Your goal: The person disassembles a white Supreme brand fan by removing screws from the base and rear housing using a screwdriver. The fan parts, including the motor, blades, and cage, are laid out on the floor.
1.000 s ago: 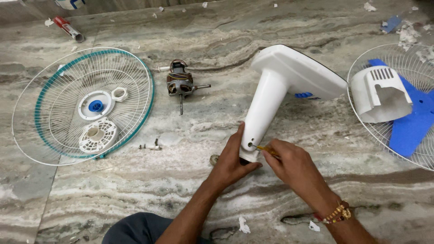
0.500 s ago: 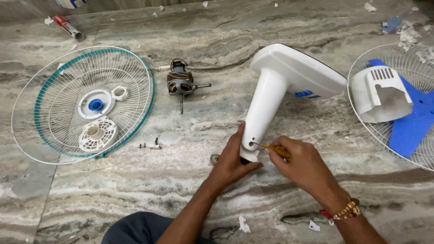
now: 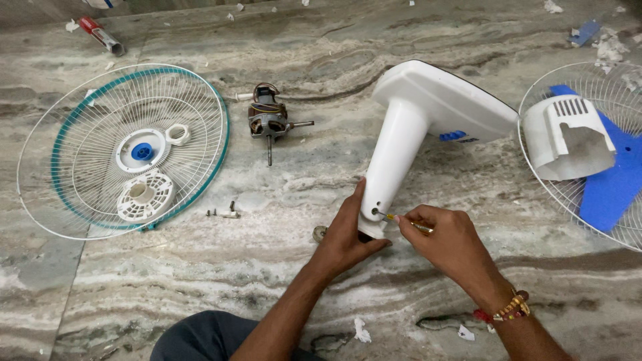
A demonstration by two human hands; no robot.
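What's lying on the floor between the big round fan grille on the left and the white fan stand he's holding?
In the head view, the bare fan motor and a few small screws lie on the marble floor between them.

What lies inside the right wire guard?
In the right guard lie a white motor cover and a blue blade. The cover hides the blade's middle.

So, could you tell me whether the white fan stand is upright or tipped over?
Tipped over. The white fan stand lies on the marble floor, base pointing away, neck end gripped by the left hand.
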